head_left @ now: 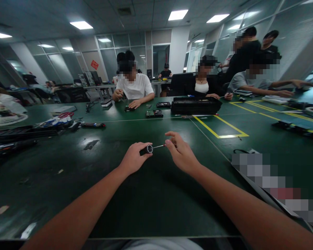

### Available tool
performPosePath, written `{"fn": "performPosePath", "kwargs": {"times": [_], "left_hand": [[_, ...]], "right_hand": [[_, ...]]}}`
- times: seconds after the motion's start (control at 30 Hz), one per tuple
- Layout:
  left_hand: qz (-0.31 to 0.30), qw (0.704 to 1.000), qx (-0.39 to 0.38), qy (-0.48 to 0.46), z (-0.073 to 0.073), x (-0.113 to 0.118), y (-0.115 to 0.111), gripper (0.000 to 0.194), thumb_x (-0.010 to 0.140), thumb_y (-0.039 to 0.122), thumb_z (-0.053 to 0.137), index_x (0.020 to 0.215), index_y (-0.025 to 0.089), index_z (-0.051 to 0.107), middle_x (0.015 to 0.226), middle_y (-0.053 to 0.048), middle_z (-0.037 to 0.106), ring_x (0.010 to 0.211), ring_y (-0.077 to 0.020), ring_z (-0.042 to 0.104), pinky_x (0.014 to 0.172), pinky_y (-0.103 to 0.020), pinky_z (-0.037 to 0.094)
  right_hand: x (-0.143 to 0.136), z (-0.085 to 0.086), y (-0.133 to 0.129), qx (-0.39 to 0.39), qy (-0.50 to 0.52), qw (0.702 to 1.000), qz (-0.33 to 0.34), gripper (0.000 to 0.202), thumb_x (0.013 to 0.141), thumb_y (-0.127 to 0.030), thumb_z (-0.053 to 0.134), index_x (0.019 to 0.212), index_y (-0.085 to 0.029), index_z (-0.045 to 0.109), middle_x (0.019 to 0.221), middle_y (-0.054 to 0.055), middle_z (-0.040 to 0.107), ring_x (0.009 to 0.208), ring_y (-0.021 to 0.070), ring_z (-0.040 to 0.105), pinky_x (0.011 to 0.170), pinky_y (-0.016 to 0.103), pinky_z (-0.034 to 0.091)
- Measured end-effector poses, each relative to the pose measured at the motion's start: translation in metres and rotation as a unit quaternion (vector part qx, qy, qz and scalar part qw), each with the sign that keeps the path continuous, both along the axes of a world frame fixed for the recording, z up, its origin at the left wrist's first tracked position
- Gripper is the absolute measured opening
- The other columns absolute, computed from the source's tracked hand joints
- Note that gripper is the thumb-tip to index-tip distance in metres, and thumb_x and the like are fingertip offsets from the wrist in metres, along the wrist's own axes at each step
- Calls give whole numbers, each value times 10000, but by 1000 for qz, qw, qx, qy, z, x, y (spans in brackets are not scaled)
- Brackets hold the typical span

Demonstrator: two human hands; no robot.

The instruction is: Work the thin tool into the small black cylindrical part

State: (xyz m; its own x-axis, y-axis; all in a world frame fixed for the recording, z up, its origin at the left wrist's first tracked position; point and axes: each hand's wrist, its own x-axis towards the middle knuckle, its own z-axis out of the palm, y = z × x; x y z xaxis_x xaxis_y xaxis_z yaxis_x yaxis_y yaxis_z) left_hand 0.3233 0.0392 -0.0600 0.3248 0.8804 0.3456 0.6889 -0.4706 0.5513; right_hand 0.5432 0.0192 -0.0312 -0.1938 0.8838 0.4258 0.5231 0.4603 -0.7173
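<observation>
Over the green table, my left hand (134, 158) is closed round a small black cylinder with a silver-rimmed round end (149, 149). My right hand (182, 152) grips a thin screwdriver (159, 147) between thumb and fingers; most of its handle is hidden in the hand, with a bit of red showing. The metal shaft points left, and its tip reaches the edge of the cylinder's rim. Whether the tip sits in a screw is too small to tell.
Across the green table (106, 208), a person in a white shirt (134, 86) handles a small dark part. A long black casing (195, 105) and an opened device with a green board (154, 113) lie ahead. Tools and cables (59, 119) are piled left; a blurred sheet (271, 184) lies right.
</observation>
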Motion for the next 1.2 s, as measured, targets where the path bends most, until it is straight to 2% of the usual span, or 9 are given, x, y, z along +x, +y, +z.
{"fn": "performPosePath", "kwargs": {"times": [0.13,0.3,0.37,0.47,0.53,0.63,0.87,1.03,1.2], "left_hand": [[-13,1000,-2,9,0,2,0,392,843,258,698,1230,279,644,1096,-22,675,1033,-220,580,937,-393,424],[19,999,-20,-16,2,2,-2,387,855,274,678,1239,258,632,1127,-36,661,1043,-222,590,938,-385,439],[15,1000,-6,-18,5,2,-3,383,874,285,657,1253,260,619,1159,-41,649,1078,-225,580,963,-394,433],[-2,1000,26,6,6,2,-2,390,886,291,647,1273,270,607,1177,-43,643,1112,-231,562,1006,-422,408],[2,1000,14,15,4,1,1,394,884,291,650,1275,270,608,1169,-44,646,1106,-233,564,1005,-427,411],[0,1000,-12,19,0,-1,3,398,876,289,659,1271,273,614,1165,-44,646,1099,-232,570,1002,-421,416],[-10,999,9,30,-1,-1,4,403,856,269,683,1256,277,626,1146,-41,654,1076,-232,572,980,-420,417],[-3,1000,-3,28,-1,0,4,399,850,275,688,1245,273,636,1139,-47,655,1072,-237,577,981,-420,420],[15,999,-38,-8,-1,-1,3,377,858,285,668,1233,264,635,1142,-42,649,1052,-220,592,937,-374,455]], "right_hand": [[1,-1,1,-31,9,999,-26,289,993,-393,343,1150,-226,519,759,6,609,619,173,554,600,314,395],[-1,-10,9,-59,157,986,20,206,916,-364,501,1063,-226,541,879,22,617,779,177,588,712,329,470],[-1,-14,16,-109,250,962,31,231,887,-431,548,937,-208,582,801,23,616,739,176,590,726,347,497],[2,-20,27,-202,391,898,-2,280,860,-484,559,824,-207,578,655,10,563,600,167,555,682,378,539],[4,-23,31,-208,409,888,-36,267,843,-481,579,796,-218,568,639,9,543,569,163,530,649,375,545],[3,-25,31,-184,399,897,-48,259,832,-478,596,815,-220,577,669,9,549,592,159,530,633,354,538],[-2,-23,23,-121,343,932,-9,287,874,-488,554,888,-203,585,728,-3,588,656,150,554,651,320,480],[1,-15,17,-48,196,978,-61,291,936,-474,464,876,-210,570,713,5,586,650,166,546,634,316,426],[2,-9,12,-29,159,983,-89,291,952,-466,433,880,-218,567,720,7,587,652,173,545,622,314,408]]}}
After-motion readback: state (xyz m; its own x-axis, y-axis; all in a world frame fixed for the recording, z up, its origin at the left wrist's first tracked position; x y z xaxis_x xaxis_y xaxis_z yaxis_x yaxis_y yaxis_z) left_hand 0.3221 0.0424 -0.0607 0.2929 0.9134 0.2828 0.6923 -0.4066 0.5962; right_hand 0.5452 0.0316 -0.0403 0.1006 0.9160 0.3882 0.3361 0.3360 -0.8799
